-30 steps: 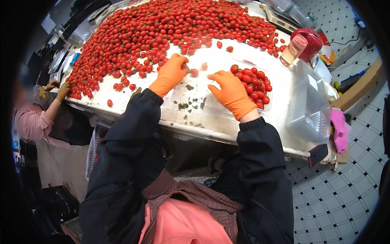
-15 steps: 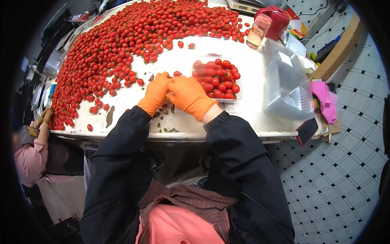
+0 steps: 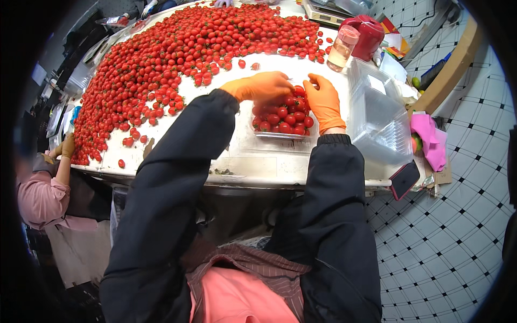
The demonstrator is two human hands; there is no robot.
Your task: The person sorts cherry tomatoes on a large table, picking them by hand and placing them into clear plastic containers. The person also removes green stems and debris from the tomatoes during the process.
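Note:
A clear plastic box (image 3: 258, 133) holding red cherry tomatoes (image 3: 284, 115) sits on the white table in front of me. Over its far left part reaches my left hand (image 3: 261, 86), in an orange glove, fingers bent and pressed together; whatever they may hold is hidden. My right hand (image 3: 325, 102), gloved alike, is at the box's far right corner, with thumb and forefinger curled and a gap between them. Nothing shows in that gap. A large heap of cherry tomatoes (image 3: 177, 59) spreads across the table's far and left sides.
Stacked empty clear boxes (image 3: 379, 116) stand to the right, near a bottle (image 3: 343, 49), a red jug-like container (image 3: 366, 35) and a scale (image 3: 323, 12). A phone (image 3: 404, 179) juts over the front edge. At the left edge another person's gloved hand (image 3: 68, 145) touches the heap.
Both hands have left their spot together, left of the box. My left hand moved right and away over the tomatoes; my right hand moved to the box's right side.

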